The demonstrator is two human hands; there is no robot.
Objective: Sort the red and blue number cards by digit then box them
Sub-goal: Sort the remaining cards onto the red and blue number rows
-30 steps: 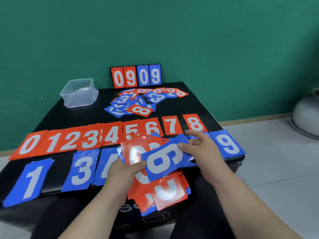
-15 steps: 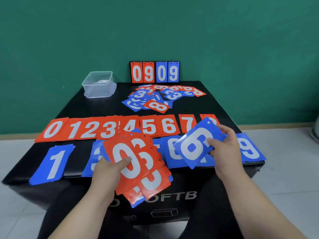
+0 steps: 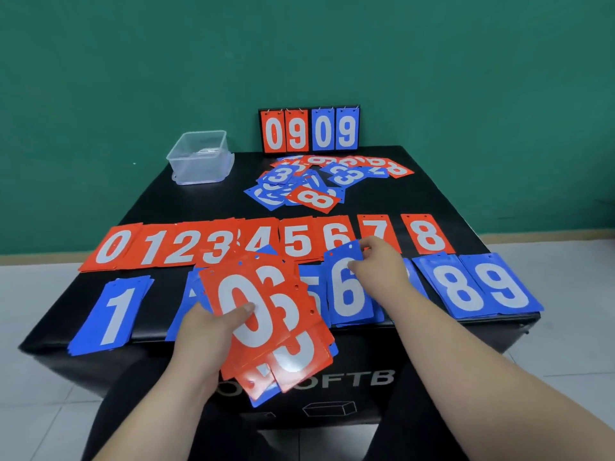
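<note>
Head cam, from where I stand behind the person. Landmark is the red row [image 3: 296,242], digits 0 to 8, laid L to R across the middle of the black counter [image 3: 186,204].

Left hand [image 3: 203,337] is nearer the person than the red row and grips a fanned stack of cards [image 3: 266,327]. The thumb is pressed on a red 0 on top, w/ a red 3 and bits of blue under it. The stack hangs past the counter's front edge.

Right hand [image 3: 379,264] sits just in front of the row's 7, fingers curled – pinching the top right corner of a blue 6 card [image 3: 346,294]. That card lies in the blue row directly in front of the red row, on other blue cards.

Same blue row: blue 1 [image 3: 113,317] at far L, blue 8 [image 3: 459,287] and blue 9 [image 3: 502,284] at R.

Behind the red row – a loose heap [image 3: 312,181] of mixed cards. Further back stands a scoreboard [image 3: 309,131] reading 0909. Behind the row's L half sits a clear tub [image 3: 199,158].
</note>
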